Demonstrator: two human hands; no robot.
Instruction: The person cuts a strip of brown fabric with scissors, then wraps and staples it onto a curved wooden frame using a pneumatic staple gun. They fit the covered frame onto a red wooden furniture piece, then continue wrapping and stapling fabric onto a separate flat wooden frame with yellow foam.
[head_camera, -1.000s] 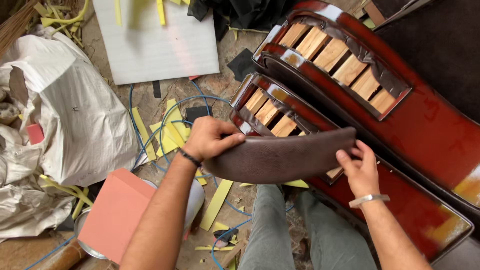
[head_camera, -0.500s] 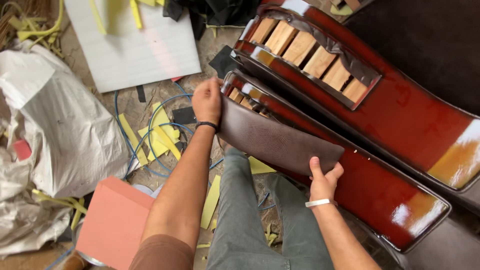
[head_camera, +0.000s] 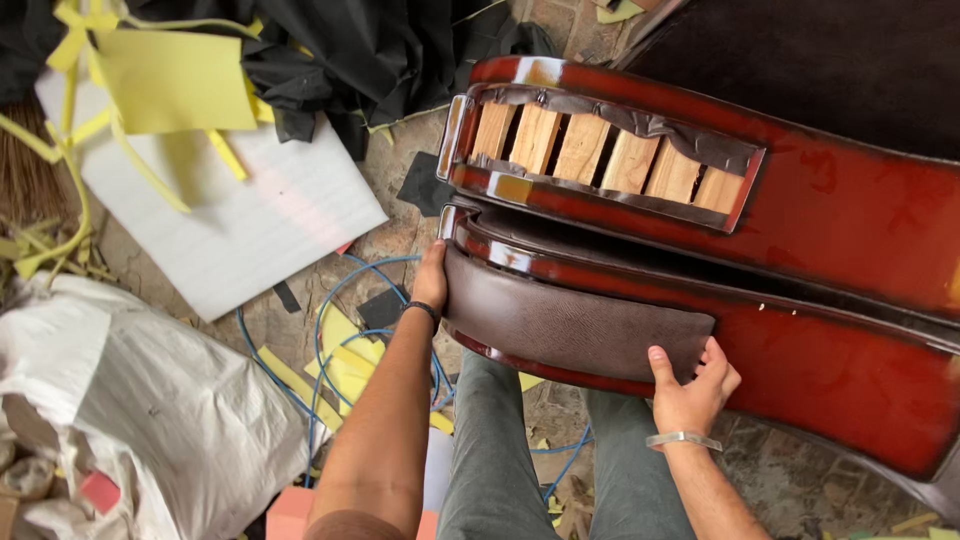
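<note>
This is a workshop where furniture gets made. Shiny red wooden frames (head_camera: 850, 230) with bare wood slats (head_camera: 600, 160) lie on a messy stone floor (head_camera: 400, 190), among yellow foam scraps (head_camera: 340, 370), a white foam sheet (head_camera: 250, 230), black cloth (head_camera: 360, 50) and a blue cord (head_camera: 320, 310).

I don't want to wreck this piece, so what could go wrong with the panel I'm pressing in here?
The brown padded panel is held only at its ends by the left hand and right hand, so its middle could bow out. Fingers might get pinched against the glossy red wooden frame. The blue hose underfoot could trip you.
</note>
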